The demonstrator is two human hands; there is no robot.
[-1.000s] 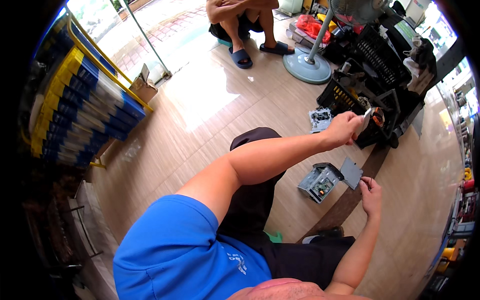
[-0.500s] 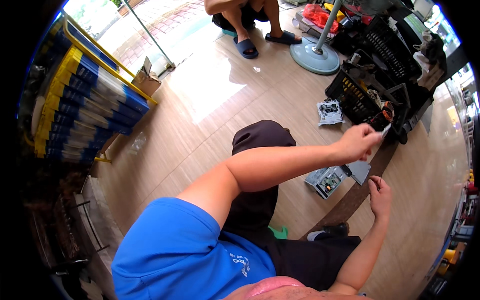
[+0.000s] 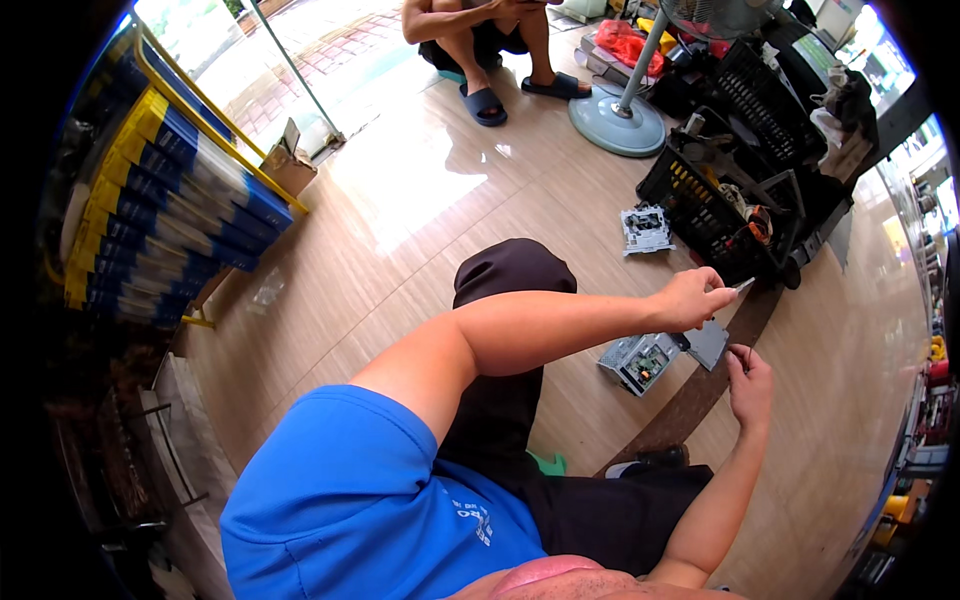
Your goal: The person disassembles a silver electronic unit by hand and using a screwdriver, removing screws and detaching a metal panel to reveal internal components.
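Head view: the grey, box-shaped metal device [image 3: 622, 362] sits on the glossy beige tile floor [image 3: 400, 310] between the person's knees and the black plastic crate [image 3: 690, 200]; its opened side exposes a green circuit board [image 3: 652, 366]; a flat grey metal panel [image 3: 709, 347] lies beside it; opening appears done, whereas the board sits inside, and the work left cannot be determined; the left hand [image 3: 690, 300] pinches a small, flat, pale object [image 3: 744, 286]; the right hand [image 3: 750, 388] is loosely curled near the panel, fingertips close together, any hold on a thing indeterminable.
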